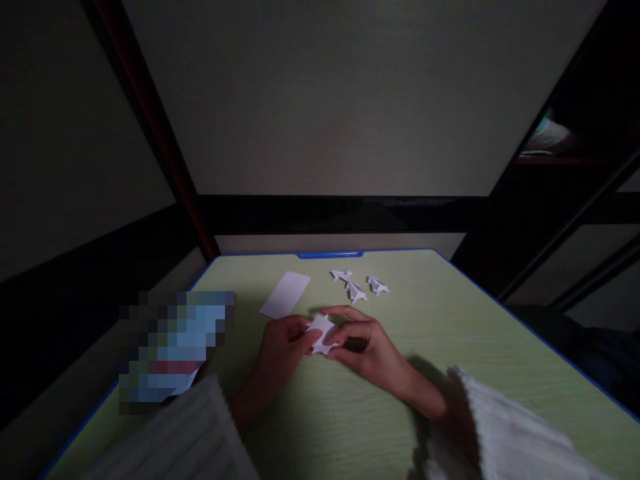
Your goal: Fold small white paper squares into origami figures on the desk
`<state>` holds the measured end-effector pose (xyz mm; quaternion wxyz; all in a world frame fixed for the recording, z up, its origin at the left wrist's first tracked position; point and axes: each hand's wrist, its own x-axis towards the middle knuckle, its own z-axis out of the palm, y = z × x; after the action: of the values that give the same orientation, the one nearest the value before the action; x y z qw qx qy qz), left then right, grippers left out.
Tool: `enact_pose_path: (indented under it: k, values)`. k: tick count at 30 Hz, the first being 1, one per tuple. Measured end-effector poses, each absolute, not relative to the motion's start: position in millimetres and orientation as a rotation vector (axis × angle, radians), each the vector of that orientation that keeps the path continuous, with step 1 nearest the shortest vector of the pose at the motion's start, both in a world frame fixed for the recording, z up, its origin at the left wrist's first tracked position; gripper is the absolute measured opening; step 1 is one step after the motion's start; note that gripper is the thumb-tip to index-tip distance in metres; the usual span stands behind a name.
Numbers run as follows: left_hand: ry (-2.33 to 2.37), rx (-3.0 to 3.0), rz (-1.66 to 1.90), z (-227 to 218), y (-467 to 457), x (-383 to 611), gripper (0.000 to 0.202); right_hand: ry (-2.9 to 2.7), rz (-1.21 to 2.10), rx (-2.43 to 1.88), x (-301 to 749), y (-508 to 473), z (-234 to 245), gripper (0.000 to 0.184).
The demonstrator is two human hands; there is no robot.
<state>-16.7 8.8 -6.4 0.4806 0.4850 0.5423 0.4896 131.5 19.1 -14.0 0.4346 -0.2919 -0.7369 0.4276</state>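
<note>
A small white folded paper piece (pixel 321 333) is held just above the pale green table (pixel 450 333), near its middle. My left hand (pixel 280 353) pinches the piece's left side with closed fingers. My right hand (pixel 363 343) grips its right side, with the index finger curved over the top. Both wrists come out of white knitted sleeves. Beyond the hands, three finished white folded paper figures (pixel 356 290) lie close together on the table. A flat white paper rectangle (pixel 285 294) lies to their left.
The table has a blue rim (pixel 330 254) and stands against a pale wall. A blurred-out bluish object (pixel 175 343) sits at the table's left edge. Dark frame bars (pixel 150 127) rise on both sides.
</note>
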Motion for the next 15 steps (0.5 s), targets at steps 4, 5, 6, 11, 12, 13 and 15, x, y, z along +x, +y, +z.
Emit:
enact_pose_path:
  k: [4,5,6,11,12,13,15]
  values:
    - [1.284,1.189,1.209,-6.9,8.3,-17.2,0.008,-1.838,1.082,-0.738,131.1,18.6,-12.8,0.004]
    - [1.282,1.191,1.213,-7.2,7.9,-17.3,0.008,-1.831,1.099,-0.742,131.1,18.7,-12.9,0.005]
    - [1.282,1.197,1.215,-7.7,7.4,-17.5,0.008,-1.821,1.124,-0.745,131.0,19.0,-13.2,0.005]
    - [1.295,1.297,1.187,-11.5,5.2,-18.2,0.008,-1.748,1.265,-0.756,130.6,21.9,-15.5,0.005]
    - [1.299,1.310,1.182,-12.0,5.1,-18.1,0.008,-1.739,1.268,-0.762,130.3,22.5,-15.9,0.004]
    - [1.302,1.315,1.182,-12.3,5.1,-17.9,0.008,-1.730,1.261,-0.772,130.0,23.1,-16.2,0.004]
    - [1.298,1.314,1.180,-12.5,5.2,-17.3,0.006,-1.706,1.233,-0.794,129.2,24.0,-16.4,0.004]
